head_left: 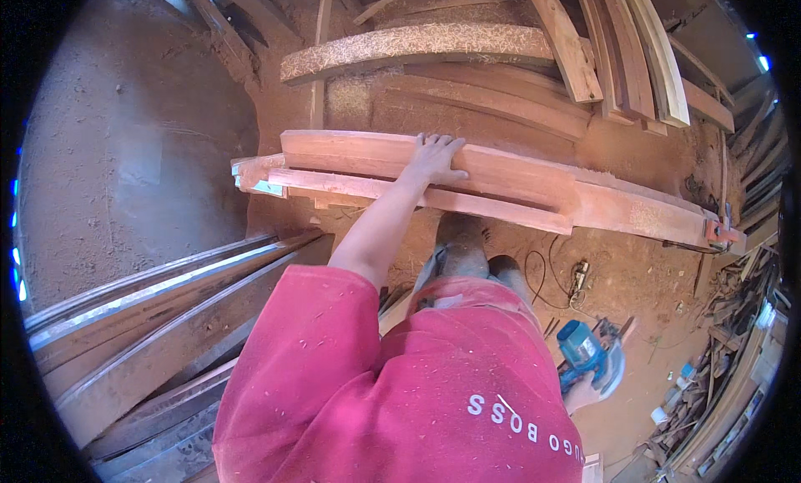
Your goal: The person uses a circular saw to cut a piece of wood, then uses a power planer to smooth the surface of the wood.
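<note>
A reddish wooden board lies across the work in front of me, on a long beam. My left hand is on this board, its fingers hooked over the far edge and its thumb on the near side. A narrower strip of wood runs along the near side, with a gap between it and the board. Low at my right side, my right hand grips the handle of a teal circular saw. The saw is held away from the wood; my body partly hides that hand.
Sawdust-covered curved planks and leaning boards lie beyond the work. Long timbers are stacked at my left. A black cable loops on the dirt floor near my legs. An orange clamp-like piece sits at the beam's right end.
</note>
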Motion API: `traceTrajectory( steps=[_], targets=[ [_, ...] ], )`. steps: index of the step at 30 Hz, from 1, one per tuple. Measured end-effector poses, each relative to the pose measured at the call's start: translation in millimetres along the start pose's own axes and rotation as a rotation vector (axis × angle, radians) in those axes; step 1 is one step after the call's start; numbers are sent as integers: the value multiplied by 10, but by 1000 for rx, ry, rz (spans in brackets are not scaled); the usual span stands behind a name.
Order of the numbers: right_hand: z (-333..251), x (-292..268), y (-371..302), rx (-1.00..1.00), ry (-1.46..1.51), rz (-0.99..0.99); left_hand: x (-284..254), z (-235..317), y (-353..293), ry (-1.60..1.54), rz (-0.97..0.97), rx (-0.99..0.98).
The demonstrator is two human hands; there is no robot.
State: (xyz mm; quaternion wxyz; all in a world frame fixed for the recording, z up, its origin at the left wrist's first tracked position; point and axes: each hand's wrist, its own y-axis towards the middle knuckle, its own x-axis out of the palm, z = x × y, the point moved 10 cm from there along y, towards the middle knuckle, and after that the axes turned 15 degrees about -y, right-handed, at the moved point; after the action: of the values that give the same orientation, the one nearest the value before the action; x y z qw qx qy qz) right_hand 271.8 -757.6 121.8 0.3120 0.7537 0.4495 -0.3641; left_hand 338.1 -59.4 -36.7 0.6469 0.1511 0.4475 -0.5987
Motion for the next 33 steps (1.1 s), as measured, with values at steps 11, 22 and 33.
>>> traceTrajectory(
  steps=[11, 22, 33],
  targets=[
    [-152, 503, -454, 261, -234, -128, 246, -259, 534, 8, -275, 58],
    [51, 886, -715, 379, -316, -286, 178, 33, 412, 215, -346, 184],
    [232, 1127, -811, 454, -441, -362, -659, 469, 1080, 204, -352, 260]
  ],
)
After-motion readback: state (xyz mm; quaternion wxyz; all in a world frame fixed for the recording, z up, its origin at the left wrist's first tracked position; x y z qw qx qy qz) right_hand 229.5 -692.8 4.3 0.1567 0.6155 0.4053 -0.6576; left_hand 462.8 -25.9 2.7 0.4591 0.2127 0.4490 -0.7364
